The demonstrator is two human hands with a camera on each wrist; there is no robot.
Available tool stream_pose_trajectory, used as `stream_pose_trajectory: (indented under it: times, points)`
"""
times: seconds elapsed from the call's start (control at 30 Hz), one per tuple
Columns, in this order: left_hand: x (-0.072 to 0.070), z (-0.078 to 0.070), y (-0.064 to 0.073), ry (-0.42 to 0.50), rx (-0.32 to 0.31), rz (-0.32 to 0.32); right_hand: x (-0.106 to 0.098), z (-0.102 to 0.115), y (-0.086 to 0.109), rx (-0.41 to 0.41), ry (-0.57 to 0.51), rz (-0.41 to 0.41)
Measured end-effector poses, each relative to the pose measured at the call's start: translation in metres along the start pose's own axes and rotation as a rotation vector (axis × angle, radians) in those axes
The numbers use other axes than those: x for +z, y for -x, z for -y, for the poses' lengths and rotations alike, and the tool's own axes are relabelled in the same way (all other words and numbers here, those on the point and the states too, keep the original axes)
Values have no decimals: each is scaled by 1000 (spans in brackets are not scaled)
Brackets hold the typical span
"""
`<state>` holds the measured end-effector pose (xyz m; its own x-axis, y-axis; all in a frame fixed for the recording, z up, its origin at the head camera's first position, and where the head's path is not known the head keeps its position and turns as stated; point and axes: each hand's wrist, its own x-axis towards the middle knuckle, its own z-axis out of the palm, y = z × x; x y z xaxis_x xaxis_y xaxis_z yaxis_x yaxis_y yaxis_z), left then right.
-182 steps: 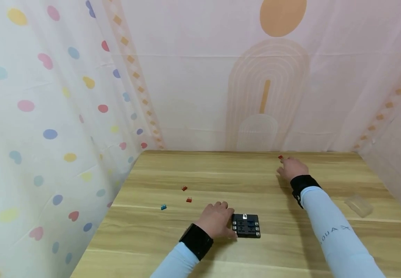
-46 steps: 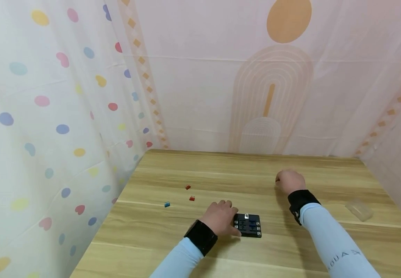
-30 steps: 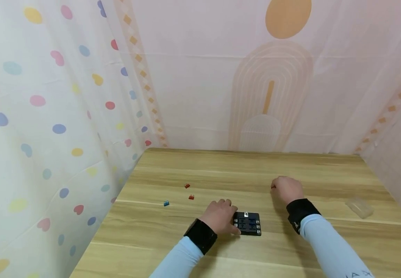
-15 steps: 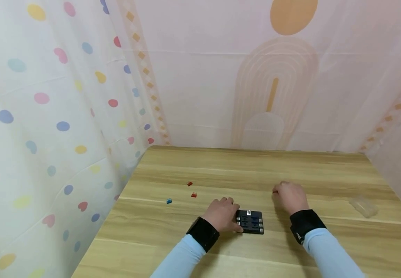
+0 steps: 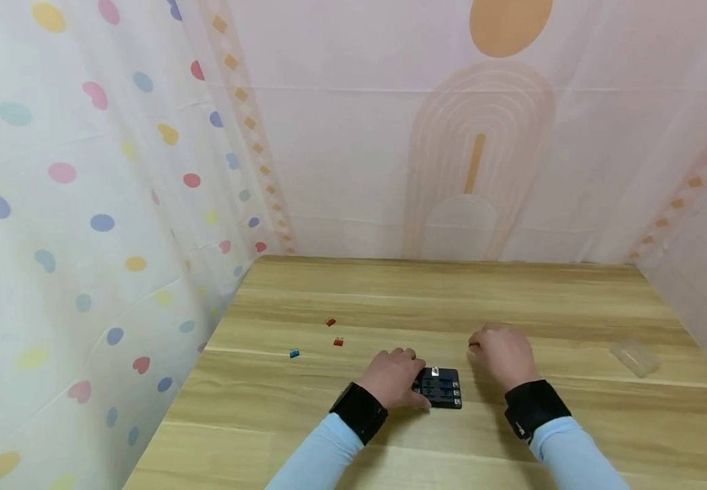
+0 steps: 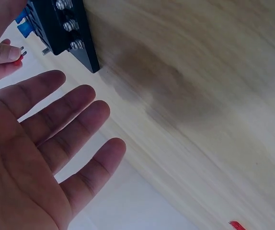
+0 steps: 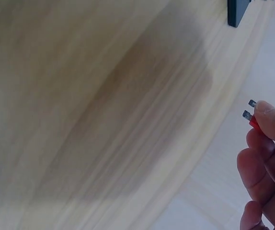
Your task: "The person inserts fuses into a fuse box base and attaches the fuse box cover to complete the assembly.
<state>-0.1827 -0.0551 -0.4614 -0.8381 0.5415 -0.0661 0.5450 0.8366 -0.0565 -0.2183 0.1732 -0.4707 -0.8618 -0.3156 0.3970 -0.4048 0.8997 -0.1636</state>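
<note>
A black fuse box (image 5: 445, 391) lies on the wooden table, with blue blade fuses (image 6: 25, 28) seated in it. My left hand (image 5: 392, 380) is at its left side, thumb near the front corner and fingers along the back; the left wrist view shows those fingers extended and spread. To the right of the box, my right hand (image 5: 503, 354) pinches a red blade fuse (image 7: 254, 123) between thumb and index finger, its two metal prongs sticking out. Two more red fuses, one farther back (image 5: 331, 321) and one nearer (image 5: 338, 341), lie left of the box beside a blue fuse (image 5: 294, 353).
A small clear plastic container (image 5: 635, 357) rests on the right part of the table (image 5: 573, 306). Behind the table hangs a pale patterned curtain (image 5: 353, 170), and a dotted one (image 5: 114, 272) hangs at the left.
My right hand has picked up the red fuse from near the table's far edge and drawn it back, closer to the fuse box. My left hand has stayed beside the box.
</note>
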Motion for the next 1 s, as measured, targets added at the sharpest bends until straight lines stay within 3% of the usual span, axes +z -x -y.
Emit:
stream_pose_trajectory:
  times: [0.23, 0.77, 1.0]
  points:
    - [1, -3, -2, 49, 19, 26, -6, 11, 4, -3, -5, 35]
    - [4, -5, -2, 29, 52, -14, -21, 36, 13, -59, -77, 64]
    - [6, -6, -3, 20, 79, -27, -28, 47, 16, -72, -86, 147]
